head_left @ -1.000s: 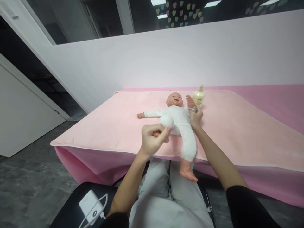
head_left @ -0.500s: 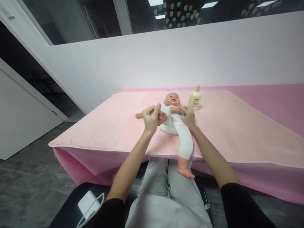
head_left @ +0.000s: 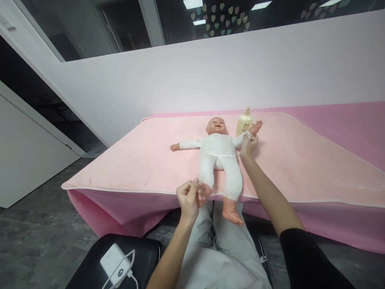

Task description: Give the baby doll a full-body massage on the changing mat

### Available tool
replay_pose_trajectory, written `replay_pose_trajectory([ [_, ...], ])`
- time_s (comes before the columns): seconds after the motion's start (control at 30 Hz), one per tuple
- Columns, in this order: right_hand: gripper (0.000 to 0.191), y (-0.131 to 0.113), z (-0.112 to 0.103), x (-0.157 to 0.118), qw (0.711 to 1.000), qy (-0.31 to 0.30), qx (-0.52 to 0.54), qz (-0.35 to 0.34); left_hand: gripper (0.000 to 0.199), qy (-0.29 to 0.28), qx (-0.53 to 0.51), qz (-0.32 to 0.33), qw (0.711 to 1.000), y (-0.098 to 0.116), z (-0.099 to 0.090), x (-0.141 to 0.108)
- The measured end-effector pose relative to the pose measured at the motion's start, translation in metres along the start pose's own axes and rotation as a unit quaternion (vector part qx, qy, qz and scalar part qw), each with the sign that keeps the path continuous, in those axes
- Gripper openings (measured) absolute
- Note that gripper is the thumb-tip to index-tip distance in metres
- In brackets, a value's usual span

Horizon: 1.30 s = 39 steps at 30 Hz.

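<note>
A baby doll (head_left: 219, 145) with a white cloth body lies on its back on a pink mat (head_left: 144, 160), head toward the wall. Near the mat's front edge, my left hand (head_left: 189, 197) is closed around the doll's foot on the left side. My right hand (head_left: 249, 146) grips the doll's arm on the right side at the wrist, holding it stretched outward. The doll's other arm lies straight out to the left, and its other leg hangs over the table edge. Just behind the held arm stands a pale yellow pump bottle (head_left: 244, 122), partly covered by it.
A pink cloth (head_left: 120, 208) drapes over the table's front. At the lower left, a white power bank (head_left: 116, 261) with a cable rests on a black seat (head_left: 147, 253). The white wall (head_left: 180, 80) rises behind the table.
My left hand has drawn the doll's foot down toward the front edge, straightening its bent leg. My right hand has swung the doll's arm from across its chest out to the right.
</note>
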State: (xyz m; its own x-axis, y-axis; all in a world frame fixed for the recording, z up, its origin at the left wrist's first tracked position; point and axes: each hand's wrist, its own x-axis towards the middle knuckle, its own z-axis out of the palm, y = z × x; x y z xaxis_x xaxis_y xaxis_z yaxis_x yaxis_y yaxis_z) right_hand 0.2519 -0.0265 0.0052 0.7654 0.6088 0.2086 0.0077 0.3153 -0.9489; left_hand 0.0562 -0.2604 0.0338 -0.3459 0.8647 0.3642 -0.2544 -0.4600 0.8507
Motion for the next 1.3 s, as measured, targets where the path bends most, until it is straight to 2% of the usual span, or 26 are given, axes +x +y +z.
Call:
replay_pose_trajectory([
  [0.03,0.043,0.000,0.000,0.002,1.000,0.010,0.001,0.006,0.046,0.012,-0.006,-0.005,1.000,-0.001,-0.002,-0.005],
  [0.1,0.046,0.000,0.000,0.002,1.000,0.005,-0.005,-0.027,0.046,0.022,-0.016,0.018,0.999,0.005,-0.001,0.001],
  [0.2,0.047,-0.001,0.000,-0.003,0.988,-0.073,-0.047,-0.126,0.051,-0.016,-0.005,0.081,0.997,0.015,0.014,0.039],
  [0.27,0.045,-0.002,-0.001,-0.007,0.956,-0.188,-0.108,-0.198,0.053,-0.045,0.021,0.091,0.995,0.009,0.030,0.074],
  [0.33,0.048,-0.003,-0.003,-0.010,0.903,-0.296,-0.172,-0.261,0.050,-0.074,0.060,0.073,0.993,-0.008,0.044,0.105],
  [0.37,0.051,-0.003,-0.004,-0.010,0.883,-0.325,-0.193,-0.280,0.050,-0.092,0.076,0.060,0.991,-0.018,0.050,0.116],
  [0.4,0.053,-0.004,-0.004,-0.011,0.874,-0.336,-0.202,-0.287,0.052,-0.099,0.080,0.045,0.991,-0.025,0.053,0.123],
  [0.43,0.053,-0.004,-0.005,-0.010,0.878,-0.332,-0.198,-0.281,0.052,-0.109,0.079,0.033,0.990,-0.029,0.055,0.125],
  [0.5,0.049,-0.005,-0.004,-0.009,0.909,-0.306,-0.158,-0.236,0.051,-0.117,0.084,0.035,0.989,-0.026,0.053,0.115],
  [0.57,0.045,-0.003,-0.002,-0.007,0.944,-0.258,-0.107,-0.175,0.052,-0.119,0.099,0.058,0.986,-0.013,0.042,0.086],
  [0.67,0.051,0.002,0.002,0.001,0.986,-0.134,-0.058,-0.085,0.050,-0.101,0.091,0.049,0.990,0.002,0.019,0.025],
  [0.73,0.057,0.007,0.004,0.006,0.998,-0.054,-0.035,-0.023,0.049,-0.078,0.070,0.025,0.994,0.004,0.006,-0.007],
  [0.77,0.058,0.009,0.004,0.008,0.999,-0.025,-0.026,0.000,0.047,-0.072,0.068,0.011,0.995,0.005,0.001,-0.016],
  [0.83,0.058,0.012,0.004,0.010,1.000,0.005,-0.023,0.012,0.046,-0.038,0.046,-0.003,0.998,0.011,-0.003,-0.015],
  [0.93,0.056,0.009,0.002,0.006,0.997,-0.024,-0.051,-0.058,0.050,0.004,0.021,0.067,0.998,0.025,0.006,0.026],
  [1.0,0.054,0.004,0.000,-0.001,0.979,-0.108,-0.102,-0.143,0.050,0.000,0.055,0.111,0.992,0.024,0.018,0.064],
  [1.03,0.052,0.001,-0.001,-0.005,0.956,-0.169,-0.140,-0.196,0.049,0.000,0.078,0.121,0.990,0.018,0.024,0.080],
  [1.1,0.048,-0.005,-0.003,-0.012,0.884,-0.283,-0.222,-0.297,0.050,-0.032,0.142,0.120,0.982,-0.004,0.037,0.104],
  [1.13,0.049,-0.008,-0.004,-0.015,0.851,-0.318,-0.253,-0.334,0.050,-0.052,0.176,0.122,0.975,-0.016,0.042,0.110],
  [1.17,0.050,-0.010,-0.004,-0.017,0.830,-0.333,-0.270,-0.356,0.049,-0.073,0.211,0.129,0.966,-0.027,0.047,0.111],
  [1.2,0.051,-0.011,-0.005,-0.018,0.826,-0.332,-0.273,-0.364,0.050,-0.085,0.238,0.144,0.957,-0.035,0.050,0.109],
  [1.23,0.051,-0.012,-0.005,-0.018,0.837,-0.321,-0.262,-0.357,0.050,-0.097,0.252,0.162,0.949,-0.038,0.051,0.104],
  [1.3,0.048,-0.013,-0.005,-0.016,0.881,-0.289,-0.213,-0.310,0.048,-0.116,0.251,0.187,0.943,-0.031,0.050,0.086],
])
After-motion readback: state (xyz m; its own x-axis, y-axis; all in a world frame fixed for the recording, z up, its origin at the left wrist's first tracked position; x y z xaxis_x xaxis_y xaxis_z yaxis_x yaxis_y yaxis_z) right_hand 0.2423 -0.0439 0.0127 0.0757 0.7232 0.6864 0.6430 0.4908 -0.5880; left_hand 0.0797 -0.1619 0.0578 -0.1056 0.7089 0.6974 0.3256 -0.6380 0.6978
